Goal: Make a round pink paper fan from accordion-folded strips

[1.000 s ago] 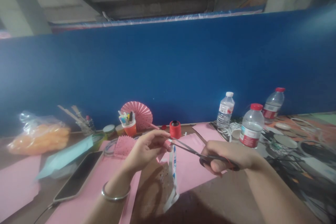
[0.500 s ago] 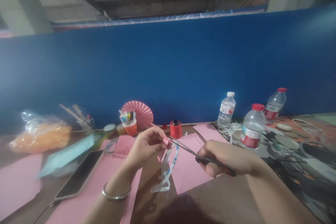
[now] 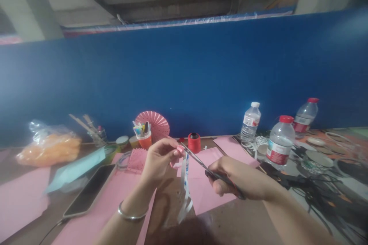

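Where hands (image 3: 159, 157) (image 3: 234, 174) grip, scissors (image 3: 199, 161) partly covered, pink piece (image 3: 180, 149) indistinct

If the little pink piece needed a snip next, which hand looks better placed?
The right hand, I'd say: it grips the scissors, whose tips are right by the little pink piece. The left hand pinches that piece, so it seems better suited to steadying it.

Offers flat passage in front of the red spool (image 3: 194, 144), over the pink sheet (image 3: 204, 195), though crossed by left hand (image 3: 157, 158), scissors (image 3: 202, 164) and right hand (image 3: 240, 175). Stops behind the spool at the blue partition (image 3: 184, 76); to its left meets the pen cup (image 3: 145, 141) and fan (image 3: 154, 121); to its right, beyond a gap, runs into 3 bottles (image 3: 281, 142).
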`<control>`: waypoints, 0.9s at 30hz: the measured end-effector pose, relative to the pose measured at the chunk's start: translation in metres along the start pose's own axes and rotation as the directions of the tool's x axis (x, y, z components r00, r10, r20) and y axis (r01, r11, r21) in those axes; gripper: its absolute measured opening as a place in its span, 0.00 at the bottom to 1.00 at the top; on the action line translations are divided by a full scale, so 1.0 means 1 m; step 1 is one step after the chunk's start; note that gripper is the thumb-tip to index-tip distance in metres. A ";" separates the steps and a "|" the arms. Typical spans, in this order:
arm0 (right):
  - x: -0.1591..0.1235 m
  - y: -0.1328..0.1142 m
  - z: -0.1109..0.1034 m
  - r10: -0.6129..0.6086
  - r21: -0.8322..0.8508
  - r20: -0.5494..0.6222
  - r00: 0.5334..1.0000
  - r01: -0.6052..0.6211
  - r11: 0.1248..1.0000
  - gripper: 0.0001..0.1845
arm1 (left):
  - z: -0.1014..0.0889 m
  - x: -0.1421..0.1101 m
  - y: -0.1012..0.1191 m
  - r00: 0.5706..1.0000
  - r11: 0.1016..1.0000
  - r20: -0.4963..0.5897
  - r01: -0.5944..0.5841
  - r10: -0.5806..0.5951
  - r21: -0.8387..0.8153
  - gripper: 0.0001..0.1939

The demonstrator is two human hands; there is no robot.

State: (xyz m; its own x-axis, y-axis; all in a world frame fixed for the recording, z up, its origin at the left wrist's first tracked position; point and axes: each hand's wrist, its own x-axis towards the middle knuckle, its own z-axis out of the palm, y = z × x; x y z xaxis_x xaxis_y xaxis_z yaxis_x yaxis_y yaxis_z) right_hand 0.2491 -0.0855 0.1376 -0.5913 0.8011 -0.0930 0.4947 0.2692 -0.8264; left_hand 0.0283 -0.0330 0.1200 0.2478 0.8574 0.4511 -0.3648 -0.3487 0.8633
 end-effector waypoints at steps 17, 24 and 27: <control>0.014 -0.025 0.029 -0.070 0.212 -0.144 0.987 0.099 0.972 0.18 | 0.009 -0.002 0.002 0.997 0.994 0.051 -0.060 0.065 -0.092 0.07; 0.014 -0.027 0.031 -0.091 0.202 -0.174 0.981 0.126 0.971 0.21 | 0.013 -0.004 0.004 0.999 0.997 0.012 -0.047 0.048 -0.054 0.06; 0.014 -0.027 0.032 -0.103 0.206 -0.174 0.979 0.139 0.969 0.20 | 0.012 -0.003 0.004 0.998 0.997 0.016 -0.053 0.054 -0.054 0.06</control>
State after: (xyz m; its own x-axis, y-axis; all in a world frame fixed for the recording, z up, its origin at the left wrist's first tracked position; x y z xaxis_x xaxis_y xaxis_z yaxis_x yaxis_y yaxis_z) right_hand 0.2075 -0.0985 0.1409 -0.5196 0.8496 0.0907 0.2660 0.2617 -0.9278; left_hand 0.0371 -0.0421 0.1251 0.2418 0.8315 0.5001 -0.4250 -0.3726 0.8250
